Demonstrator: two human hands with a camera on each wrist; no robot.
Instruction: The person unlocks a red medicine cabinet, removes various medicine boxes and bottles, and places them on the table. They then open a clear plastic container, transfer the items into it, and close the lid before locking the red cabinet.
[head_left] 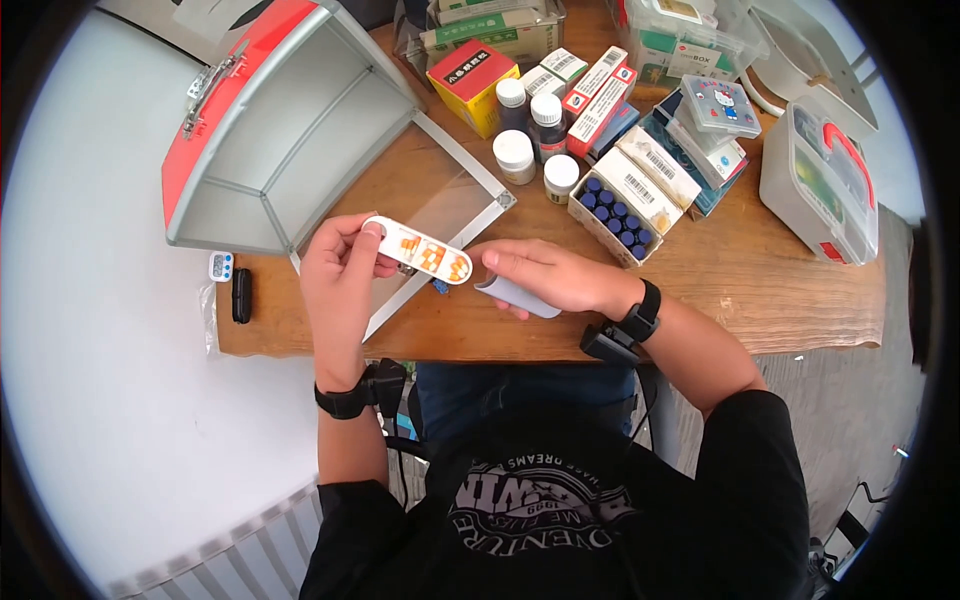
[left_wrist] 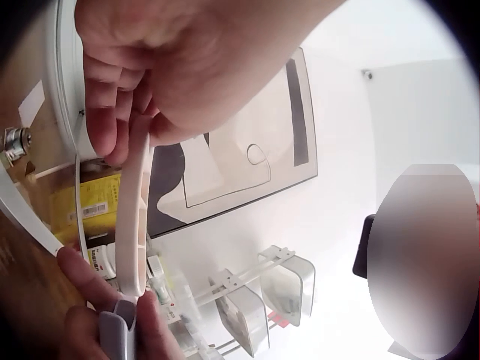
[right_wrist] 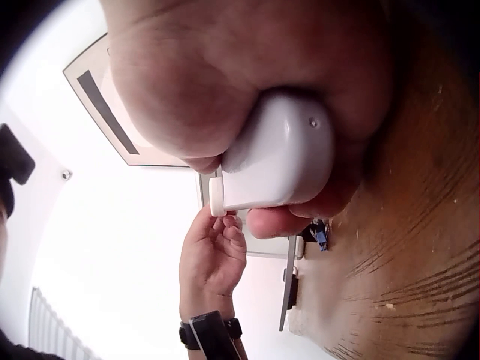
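My left hand (head_left: 338,268) pinches one end of a white pill organizer tray (head_left: 425,252) between thumb and fingers. Orange and white capsules (head_left: 433,257) lie in its compartments, which face up toward the head camera. In my right hand (head_left: 562,277) is the organizer's pale grey-lilac sleeve (head_left: 520,298), gripped between thumb and fingers with its open end toward the tray. The left wrist view shows the tray (left_wrist: 133,214) edge-on, its far end right at the mouth of the sleeve (left_wrist: 114,335). From the right wrist, the sleeve's rounded closed end (right_wrist: 281,150) shows in the palm.
A red and silver case (head_left: 290,130) stands open at the left. Behind the hands are white-capped bottles (head_left: 513,155), a yellow and red medicine box (head_left: 472,85) and a carton of blue-capped vials (head_left: 615,220). A clear box with a red handle (head_left: 820,180) sits far right.
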